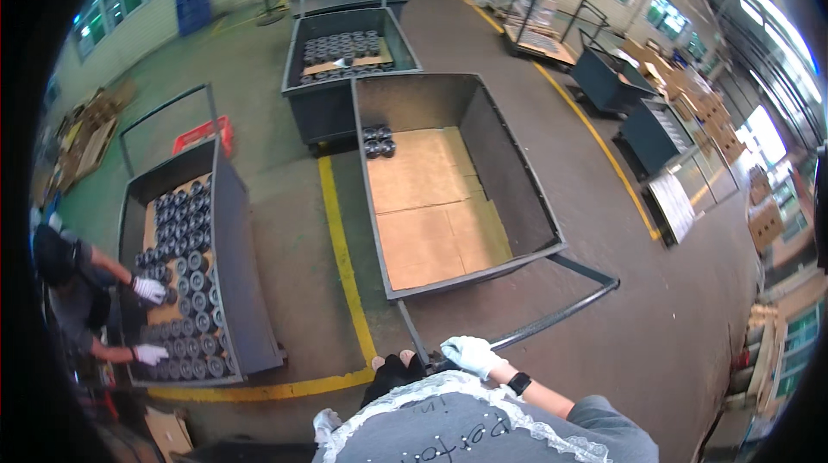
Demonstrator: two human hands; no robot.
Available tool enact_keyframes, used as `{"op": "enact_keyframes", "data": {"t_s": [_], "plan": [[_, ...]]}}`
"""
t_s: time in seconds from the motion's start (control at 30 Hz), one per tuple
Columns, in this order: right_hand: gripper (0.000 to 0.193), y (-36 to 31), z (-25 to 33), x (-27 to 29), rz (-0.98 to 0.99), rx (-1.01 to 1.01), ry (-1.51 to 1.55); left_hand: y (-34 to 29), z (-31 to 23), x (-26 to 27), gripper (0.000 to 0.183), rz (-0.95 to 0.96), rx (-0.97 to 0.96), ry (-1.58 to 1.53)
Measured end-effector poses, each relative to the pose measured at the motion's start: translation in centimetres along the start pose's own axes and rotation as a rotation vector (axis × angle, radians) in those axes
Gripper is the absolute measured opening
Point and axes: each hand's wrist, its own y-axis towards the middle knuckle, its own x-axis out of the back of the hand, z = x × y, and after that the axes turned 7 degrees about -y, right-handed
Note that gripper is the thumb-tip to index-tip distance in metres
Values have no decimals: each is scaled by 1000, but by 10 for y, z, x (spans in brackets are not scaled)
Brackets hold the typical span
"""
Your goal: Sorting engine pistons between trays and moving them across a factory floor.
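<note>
My right hand, in a white glove, is closed around the bar handle of a large grey metal cart. Brown cardboard sheets line the cart's floor. A few black round metal parts stand together in its far left corner. My left hand, also gloved, hangs low beside my body at the lower edge. My grey shirt partly covers it, and its fingers cannot be made out.
On the left, a co-worker in white gloves reaches into another cart holding many black parts. A third loaded cart touches mine beyond. Yellow floor lines run alongside. Flat trolleys and carts stand at the right.
</note>
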Motion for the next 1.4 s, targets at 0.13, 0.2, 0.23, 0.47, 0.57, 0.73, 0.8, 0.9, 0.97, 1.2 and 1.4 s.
{"op": "enact_keyframes", "data": {"t_s": [0.13, 0.2, 0.23, 0.47, 0.57, 0.73, 0.8, 0.9, 0.97, 1.2, 1.4], "plan": [[32, 21, -2, -12, -6, 97, -18, -19, 4, -8, 21, -430, -863, 726], [30, 32, -1, -8, 35, 88, -12, -34, 2, -34, 27, -486, -572, 347], [30, 37, -2, -10, 36, 88, 4, -37, 5, -39, 27, -497, -575, 359], [30, 47, 12, -23, -75, 89, 41, -33, -9, -3, 40, -591, -619, 2081], [29, 49, 21, -32, -96, -25, 1, -32, -31, 9, 39, -531, -440, 2054], [27, 50, 73, -41, -149, -167, -127, -33, -79, 36, 38, -439, -357, 2165], [26, 47, 94, -54, -301, -76, -206, -35, -97, 43, 30, -495, -203, 2185], [25, 48, 117, -84, -424, 53, -283, -67, -123, 58, 18, -499, -403, 2235], [31, 54, 131, -101, -541, 40, -288, -82, -149, 74, 18, -504, -487, 2185], [44, 118, 193, -128, -190, 24, 19, -115, -162, 100, 26, -803, -623, 1658], [51, 175, 253, -147, -142, 179, -73, -124, -122, 137, 30, -851, -379, 1348]]}}
